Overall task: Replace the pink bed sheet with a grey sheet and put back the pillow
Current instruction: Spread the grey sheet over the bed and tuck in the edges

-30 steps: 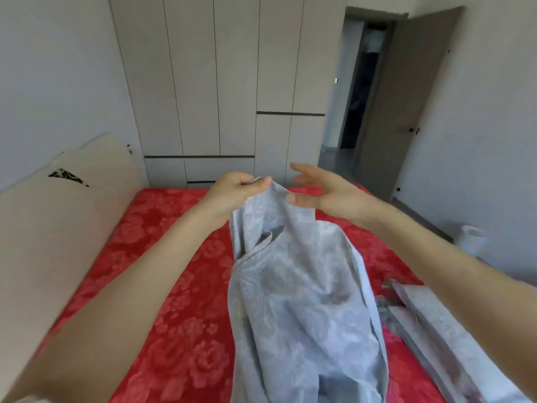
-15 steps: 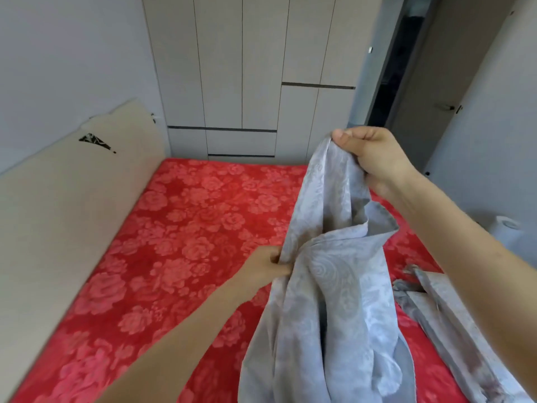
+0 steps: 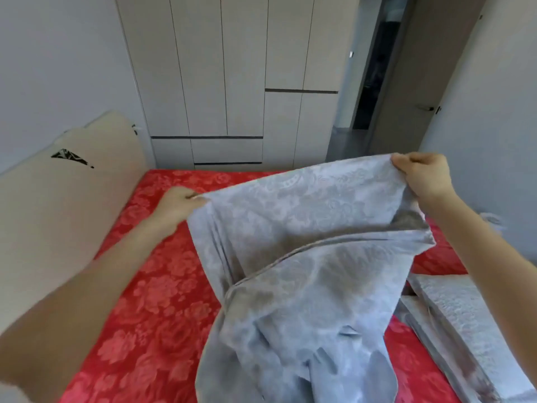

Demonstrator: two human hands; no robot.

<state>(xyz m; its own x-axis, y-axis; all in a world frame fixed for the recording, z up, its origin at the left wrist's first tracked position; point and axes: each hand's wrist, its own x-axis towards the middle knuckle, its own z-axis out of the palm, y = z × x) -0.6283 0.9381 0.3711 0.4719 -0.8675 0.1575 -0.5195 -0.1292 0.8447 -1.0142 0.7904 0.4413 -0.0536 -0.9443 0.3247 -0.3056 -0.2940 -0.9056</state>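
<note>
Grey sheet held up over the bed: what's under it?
Around the grey sheet the red floral bed surface shows on both sides. Some folded grey fabric lies partly behind it at right. Whatever lies directly beneath is covered.

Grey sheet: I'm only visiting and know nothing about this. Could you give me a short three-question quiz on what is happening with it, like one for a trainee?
1. True or false: the grey sheet lies spread flat.
2. The left hand and the right hand: A) both grip the sheet's top edge; B) only one grips it; C) both hang empty.
3. Fill in: the folded grey fabric lies on the bed at the person's ____ side.

Key: 1 false, it hangs bunched over the red floral bed surface; 2 A; 3 right.
</note>
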